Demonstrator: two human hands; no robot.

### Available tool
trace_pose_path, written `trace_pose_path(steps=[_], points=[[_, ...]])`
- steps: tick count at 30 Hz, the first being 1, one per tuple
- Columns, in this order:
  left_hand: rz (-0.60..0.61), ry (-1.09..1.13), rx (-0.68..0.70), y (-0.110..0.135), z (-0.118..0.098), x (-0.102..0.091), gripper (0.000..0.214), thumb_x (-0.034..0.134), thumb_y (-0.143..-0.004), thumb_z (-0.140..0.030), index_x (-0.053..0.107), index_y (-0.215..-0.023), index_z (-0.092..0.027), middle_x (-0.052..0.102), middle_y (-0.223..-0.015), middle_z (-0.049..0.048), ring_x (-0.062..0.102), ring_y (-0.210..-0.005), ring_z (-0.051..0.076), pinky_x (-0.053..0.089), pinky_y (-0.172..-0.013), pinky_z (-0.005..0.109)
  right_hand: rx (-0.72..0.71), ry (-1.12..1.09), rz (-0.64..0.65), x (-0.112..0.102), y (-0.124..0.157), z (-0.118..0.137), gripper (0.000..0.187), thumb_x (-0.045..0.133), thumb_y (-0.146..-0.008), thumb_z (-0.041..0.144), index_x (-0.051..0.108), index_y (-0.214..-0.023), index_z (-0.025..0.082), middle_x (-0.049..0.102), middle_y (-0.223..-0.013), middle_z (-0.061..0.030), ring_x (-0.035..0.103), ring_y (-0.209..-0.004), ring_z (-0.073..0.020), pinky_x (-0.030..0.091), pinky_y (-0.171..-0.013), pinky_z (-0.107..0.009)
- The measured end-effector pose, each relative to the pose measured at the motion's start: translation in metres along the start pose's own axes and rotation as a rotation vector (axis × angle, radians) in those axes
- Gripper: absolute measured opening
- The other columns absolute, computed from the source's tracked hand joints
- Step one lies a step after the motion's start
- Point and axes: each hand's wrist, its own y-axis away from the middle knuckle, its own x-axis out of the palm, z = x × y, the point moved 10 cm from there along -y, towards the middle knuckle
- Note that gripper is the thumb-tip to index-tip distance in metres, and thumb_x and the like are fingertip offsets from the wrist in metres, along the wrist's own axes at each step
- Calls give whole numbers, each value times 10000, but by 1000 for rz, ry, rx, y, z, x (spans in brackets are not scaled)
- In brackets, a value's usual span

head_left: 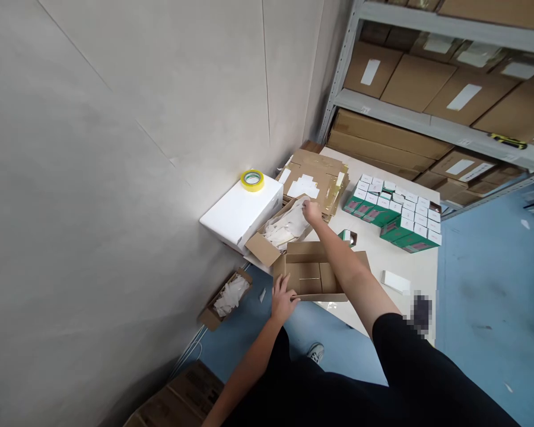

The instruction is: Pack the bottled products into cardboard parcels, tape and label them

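Note:
An open cardboard box (309, 284) with a bare inside stands at the table's near edge. My left hand (283, 301) grips its near left corner, fingers over the rim. Beyond it, a second open carton (262, 249) is filled with crumpled white packing paper (285, 228). My right hand (311, 212) reaches across the first box to the far end of that carton. Its fingers are closed on a piece of the white paper. Part of the first box is hidden behind my right forearm.
A yellow tape roll (252, 180) lies on a white box (238, 216) by the wall. Flattened cardboard (314, 169) is stacked behind. Green-and-white small boxes (412, 231) stand in rows on the table (374, 252). Another paper-filled carton (211, 317) sits below; loaded shelves (431, 124) stand behind.

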Motion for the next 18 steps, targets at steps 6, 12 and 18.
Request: trace_pose_path(steps=[6,12,18], points=[[10,5,-9,-3,0,3,89,832,-814,-250,751,-779,-246,427,-1679,44,323,-1546,443,441,-1132,633,16,-122,-185,-65,11,7,282,529,-958,148,707,-1176,134,766,-1140,-180,699,-1054,-278,509,-912,-322],[1,-26,-7,-4,2,4,105,851,-802,-265,753,-783,-234,415,-1684,47,330,-1548,418,446,-1132,625,52,-248,-416,-134,22,2,236,526,-938,185,705,-1084,137,767,-1076,-179,691,-992,-290,501,-900,-346],[-27,-41,16,-5,3,7,117,852,-797,-268,750,-761,-224,403,-1693,53,327,-1552,416,431,-1147,624,-87,-335,-606,-208,60,-12,233,523,-878,218,697,-1027,179,756,-1039,-140,670,-1000,-306,507,-938,-407]])
